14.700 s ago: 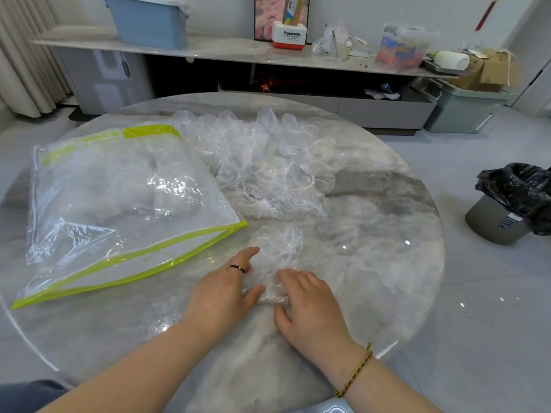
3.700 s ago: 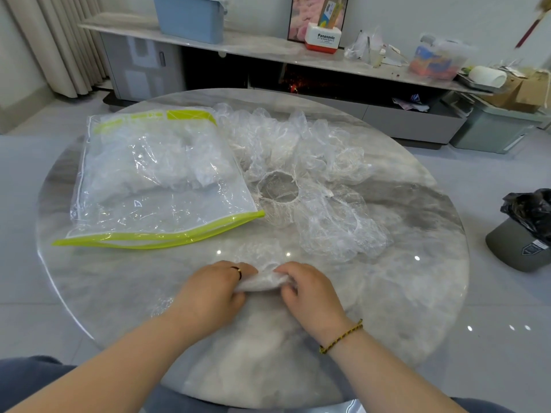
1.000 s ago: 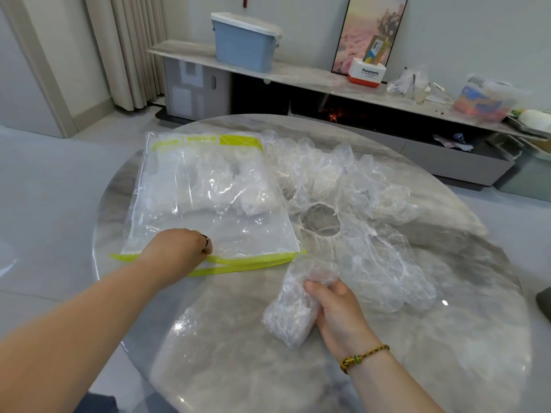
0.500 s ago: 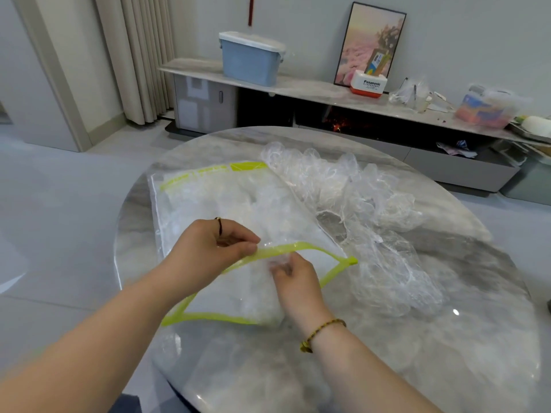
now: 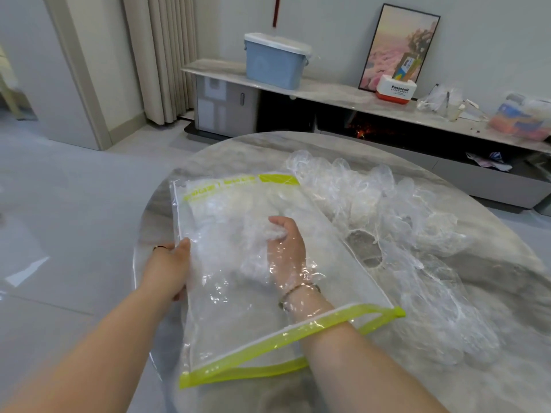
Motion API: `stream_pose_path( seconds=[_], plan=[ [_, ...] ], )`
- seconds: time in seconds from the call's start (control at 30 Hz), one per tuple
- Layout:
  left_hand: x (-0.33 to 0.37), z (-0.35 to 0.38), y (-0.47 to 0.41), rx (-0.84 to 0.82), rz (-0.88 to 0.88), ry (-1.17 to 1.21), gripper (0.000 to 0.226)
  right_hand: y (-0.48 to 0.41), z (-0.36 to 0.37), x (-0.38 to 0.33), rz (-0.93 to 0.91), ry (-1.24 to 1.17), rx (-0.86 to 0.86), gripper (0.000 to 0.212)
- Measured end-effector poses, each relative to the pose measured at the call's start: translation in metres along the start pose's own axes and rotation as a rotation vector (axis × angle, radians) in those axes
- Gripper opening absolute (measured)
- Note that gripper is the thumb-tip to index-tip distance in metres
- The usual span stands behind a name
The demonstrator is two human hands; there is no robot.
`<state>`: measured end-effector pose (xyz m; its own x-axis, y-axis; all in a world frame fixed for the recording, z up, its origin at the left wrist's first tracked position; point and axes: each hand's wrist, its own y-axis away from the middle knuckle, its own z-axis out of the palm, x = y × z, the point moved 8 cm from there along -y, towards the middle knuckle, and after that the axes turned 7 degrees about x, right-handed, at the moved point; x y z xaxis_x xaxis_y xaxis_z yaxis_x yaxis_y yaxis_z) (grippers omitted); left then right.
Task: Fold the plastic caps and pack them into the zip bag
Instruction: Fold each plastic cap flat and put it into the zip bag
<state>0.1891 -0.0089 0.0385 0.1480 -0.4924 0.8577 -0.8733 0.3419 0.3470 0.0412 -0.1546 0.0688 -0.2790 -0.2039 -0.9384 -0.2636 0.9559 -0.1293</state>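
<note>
Nearest me, the yellow-green mouth of the zip bag (image 5: 232, 320) gapes open, and my right forearm passes through it. The bag is clear, glossy film, flat and rectangular. It lies on the left part of the round table (image 5: 492, 263), whose top is grey-veined marble with a shine.

My right hand (image 5: 285, 248) is wholly inside the bag, seen only through wrinkled, glaring film. Its fingers curl around a folded cap (image 5: 275, 233), a crinkled white wad whose edges I cannot trace against the other caps packed at the bag's far end. These blur into one pale mass.

My left hand (image 5: 168, 272) grips the bag's left edge. The thumb lies on top, and the fingers are tucked beneath and hidden.

Just beyond and to the right of the bag, the loose caps (image 5: 387, 210) lie in a frothy, transparent heap. Their gathered rims ruffle, and single caps are hard to tell apart.

Farther off, a long stone shelf (image 5: 328, 95) carries a blue bin (image 5: 275, 65) with a pale lid and a framed picture (image 5: 399, 43) leaning on the wall. The shelf's right end is cut off by the frame. A pleated beige curtain (image 5: 161, 55) hangs at the left.
</note>
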Motion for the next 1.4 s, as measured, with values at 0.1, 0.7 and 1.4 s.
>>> stream_pose_path(
  seconds=[0.1,0.7,1.4],
  plan=[
    [0.011,0.007,0.0,0.007,0.089,-0.091,0.038,-0.018,0.016,-0.012,-0.089,0.057,0.055,0.037],
    [0.015,0.011,-0.015,0.032,0.211,-0.078,0.046,-0.067,0.072,-0.044,-0.698,0.547,0.015,0.029],
    [0.021,0.006,-0.029,0.114,0.284,-0.082,0.027,-0.007,0.038,-0.018,-0.738,0.971,-0.228,0.05]
  ],
)
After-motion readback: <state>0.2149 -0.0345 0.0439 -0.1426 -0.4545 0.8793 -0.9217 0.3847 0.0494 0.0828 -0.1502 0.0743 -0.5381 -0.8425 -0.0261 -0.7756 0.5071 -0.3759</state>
